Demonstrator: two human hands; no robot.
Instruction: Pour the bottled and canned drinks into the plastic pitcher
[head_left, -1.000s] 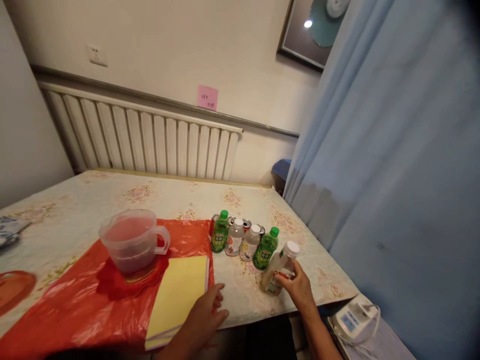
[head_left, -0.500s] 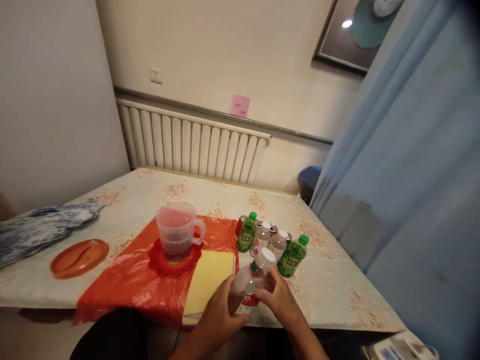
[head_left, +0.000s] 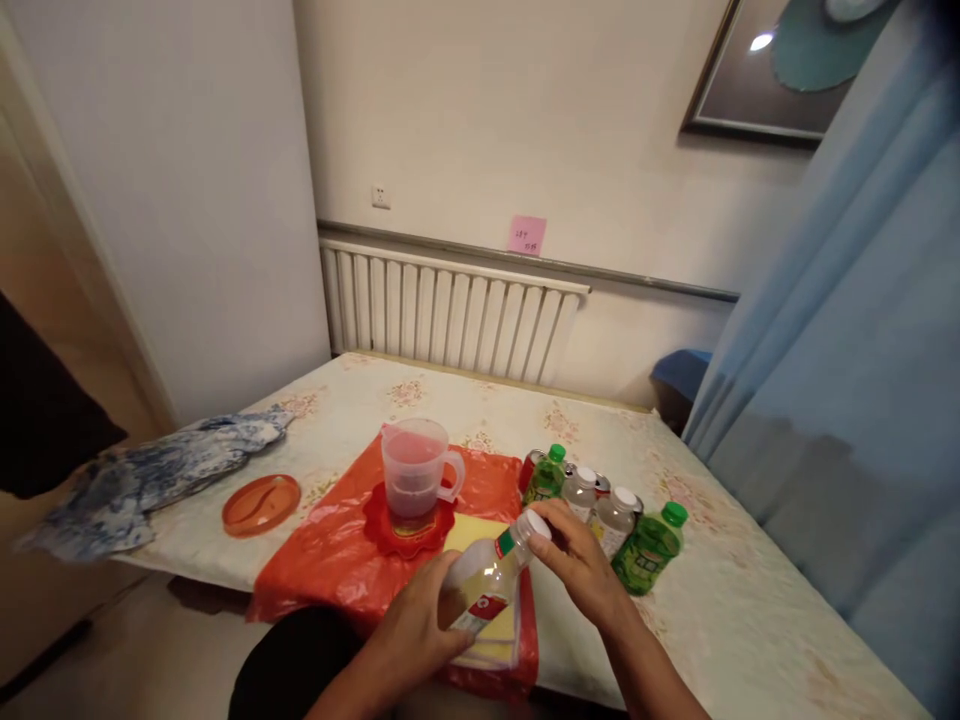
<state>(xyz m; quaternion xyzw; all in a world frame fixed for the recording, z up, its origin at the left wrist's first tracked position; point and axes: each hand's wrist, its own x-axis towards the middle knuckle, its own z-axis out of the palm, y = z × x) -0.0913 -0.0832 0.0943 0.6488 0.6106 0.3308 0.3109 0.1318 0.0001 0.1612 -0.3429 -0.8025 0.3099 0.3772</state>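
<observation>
A clear plastic bottle with a white cap and a red label is held tilted above the near table edge, its top leaning right. My left hand wraps round the bottle's body. The fingers of my right hand close on the white cap. Beneath the bottle lies a yellow cloth on a red plastic sheet. To the left, a clear measuring jug with pinkish contents stands on a red scalloped dish.
Right of the jug stand green bottles, white-capped clear bottles and some cans. An orange lid and a blue-white cloth lie left on the flowered tablecloth. A blue curtain hangs at the right.
My right hand has moved from the bottle's side up to its cap. The bottle leans further right. The view has swung left, so the table things appear further right.
</observation>
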